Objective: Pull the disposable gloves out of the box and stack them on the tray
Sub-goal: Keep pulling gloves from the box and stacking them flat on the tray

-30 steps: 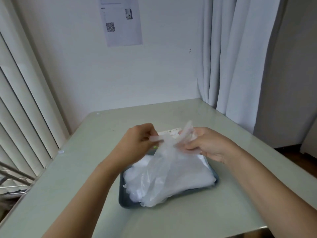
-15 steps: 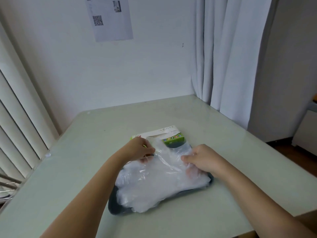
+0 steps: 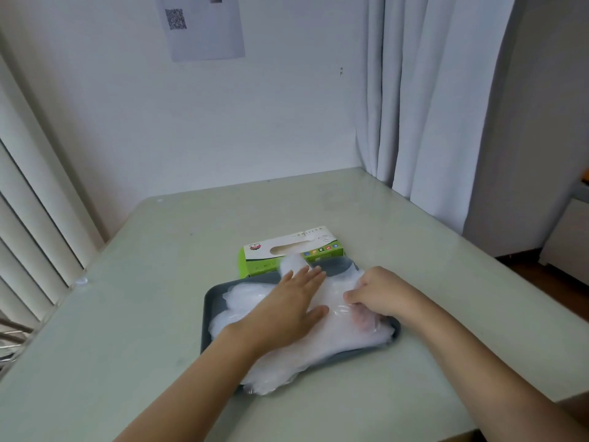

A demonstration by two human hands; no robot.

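A stack of clear disposable gloves (image 3: 322, 342) lies on a dark grey tray (image 3: 212, 298) in the middle of the table; its near end hangs over the tray's front rim. My left hand (image 3: 291, 306) lies flat on the stack with fingers straight, pressing it down. My right hand (image 3: 379, 293) rests on the stack's right side with fingers curled, pinching the top glove. Just behind the tray lies the green and white glove box (image 3: 287, 252), its oval slot facing up.
The pale green table (image 3: 143, 298) stands in a corner, with a white wall behind, vertical blinds (image 3: 35, 224) at the left and a white curtain (image 3: 424, 100) at the back right. A sheet with a QR code (image 3: 204, 25) hangs on the wall.
Both hands lowered a glove from mid-air onto the stack. My left hand let go of it and now lies flat on the stack; my right hand still pinches it.
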